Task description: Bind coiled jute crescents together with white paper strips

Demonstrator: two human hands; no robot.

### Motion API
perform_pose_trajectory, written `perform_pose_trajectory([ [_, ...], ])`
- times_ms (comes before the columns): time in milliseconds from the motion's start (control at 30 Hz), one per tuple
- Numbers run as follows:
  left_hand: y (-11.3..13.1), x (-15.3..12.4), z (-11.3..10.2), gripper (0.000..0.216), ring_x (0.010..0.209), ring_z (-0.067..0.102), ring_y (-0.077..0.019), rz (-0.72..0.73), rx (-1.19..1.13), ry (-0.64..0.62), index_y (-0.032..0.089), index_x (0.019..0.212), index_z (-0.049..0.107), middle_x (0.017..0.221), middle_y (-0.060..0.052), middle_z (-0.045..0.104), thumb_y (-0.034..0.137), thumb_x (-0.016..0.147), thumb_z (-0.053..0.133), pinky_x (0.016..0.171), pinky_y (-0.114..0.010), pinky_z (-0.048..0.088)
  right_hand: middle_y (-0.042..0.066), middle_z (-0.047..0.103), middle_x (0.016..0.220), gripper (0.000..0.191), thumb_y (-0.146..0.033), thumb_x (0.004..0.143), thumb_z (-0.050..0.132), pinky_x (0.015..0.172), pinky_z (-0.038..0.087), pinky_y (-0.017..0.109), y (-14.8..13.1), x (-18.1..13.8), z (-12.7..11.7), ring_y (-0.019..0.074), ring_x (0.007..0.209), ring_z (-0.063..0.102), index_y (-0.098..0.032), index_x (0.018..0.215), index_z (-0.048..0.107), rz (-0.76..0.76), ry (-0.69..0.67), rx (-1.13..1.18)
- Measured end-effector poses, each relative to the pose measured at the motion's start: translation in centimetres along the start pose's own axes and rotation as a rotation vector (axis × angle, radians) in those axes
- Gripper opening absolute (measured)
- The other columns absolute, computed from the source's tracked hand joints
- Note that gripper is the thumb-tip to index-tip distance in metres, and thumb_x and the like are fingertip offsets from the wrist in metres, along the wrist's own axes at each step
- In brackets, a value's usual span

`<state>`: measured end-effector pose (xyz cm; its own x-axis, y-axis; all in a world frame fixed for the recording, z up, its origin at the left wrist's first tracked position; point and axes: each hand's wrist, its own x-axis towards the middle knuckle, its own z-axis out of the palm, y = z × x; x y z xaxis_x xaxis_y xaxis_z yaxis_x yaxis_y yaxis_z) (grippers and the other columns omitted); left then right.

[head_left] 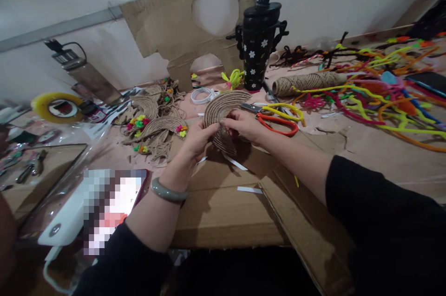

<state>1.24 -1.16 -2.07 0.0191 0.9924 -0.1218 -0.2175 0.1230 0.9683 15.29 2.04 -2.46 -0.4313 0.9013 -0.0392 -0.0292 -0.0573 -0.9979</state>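
Note:
Both hands hold a rainbow-shaped arch wrapped in brown jute twine (223,110) above a sheet of cardboard (216,207). My left hand (199,139), with a grey-green bangle on its wrist, pinches the arch's inner edge. Fingers of my right hand (244,125) are closed on the arch's lower right side. Yellow-handled and red-handled scissors (280,117) lie just right of my right hand.
Finished twine arches with small coloured flowers (156,124) lie to the left. A black flowered tumbler (259,40), a twine roll (306,83) and a heap of coloured pipe cleaners (379,91) sit at the right. A phone on a white stand (104,207) stands at the near left, a tape roll (57,108) beyond.

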Motion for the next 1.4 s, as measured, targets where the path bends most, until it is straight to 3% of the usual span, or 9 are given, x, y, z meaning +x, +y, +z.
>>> perform_pose_trajectory([
  [367, -0.17, 0.12, -0.35, 0.028, 0.06, 0.06, -0.0117, -0.032, -0.017, -0.073, 0.011, 0.078, 0.064, 0.071, -0.004, 0.068, 0.024, 0.057, 0.077, 0.063, -0.025, 0.047, -0.007, 0.046, 0.045, 0.017, -0.014, 0.077, 0.054, 0.041, 0.032, 0.017, 0.43, 0.21, -0.29, 0.0051, 0.04, 0.041, -0.016, 0.062, 0.048, -0.041, 0.04, -0.039],
  [633, 0.01, -0.1, 0.17, 0.022, 0.053, 0.058, -0.0117, -0.046, 0.037, 0.023, 0.01, 0.072, 0.064, 0.062, -0.003, 0.066, 0.018, 0.053, 0.072, 0.055, -0.023, 0.045, -0.005, 0.049, 0.051, 0.013, -0.017, 0.076, 0.055, 0.042, 0.032, 0.018, 0.61, 0.32, -0.13, 0.0059, 0.044, 0.043, -0.015, 0.064, 0.052, -0.043, 0.029, -0.161],
  [867, 0.03, -0.06, 0.28, 0.016, 0.05, 0.055, -0.0114, 0.019, 0.107, 0.078, 0.011, 0.067, 0.065, 0.058, -0.002, 0.064, 0.014, 0.052, 0.067, 0.051, -0.023, 0.042, -0.005, 0.048, 0.047, 0.019, -0.017, 0.077, 0.056, 0.041, 0.034, 0.017, 0.3, 0.06, 0.1, 0.0058, 0.042, 0.044, -0.016, 0.06, 0.049, -0.019, -0.009, -0.103],
  [1133, 0.18, -0.04, 0.25, 0.017, 0.052, 0.055, -0.0118, 0.046, 0.117, 0.095, 0.011, 0.066, 0.064, 0.058, -0.001, 0.063, 0.017, 0.05, 0.068, 0.051, -0.023, 0.043, -0.005, 0.05, 0.051, 0.011, -0.017, 0.076, 0.055, 0.044, 0.037, 0.017, 0.18, -0.09, 0.07, 0.0059, 0.043, 0.045, -0.015, 0.066, 0.051, 0.007, -0.06, 0.056],
  [1400, 0.27, -0.06, 0.04, 0.02, 0.055, 0.056, -0.0111, 0.037, 0.076, 0.013, 0.011, 0.068, 0.064, 0.063, -0.002, 0.065, 0.02, 0.053, 0.073, 0.056, -0.023, 0.043, -0.005, 0.049, 0.052, 0.014, -0.019, 0.078, 0.055, 0.043, 0.034, 0.017, 0.07, -0.01, -0.12, 0.0055, 0.044, 0.043, -0.016, 0.065, 0.05, 0.017, -0.032, 0.045],
])
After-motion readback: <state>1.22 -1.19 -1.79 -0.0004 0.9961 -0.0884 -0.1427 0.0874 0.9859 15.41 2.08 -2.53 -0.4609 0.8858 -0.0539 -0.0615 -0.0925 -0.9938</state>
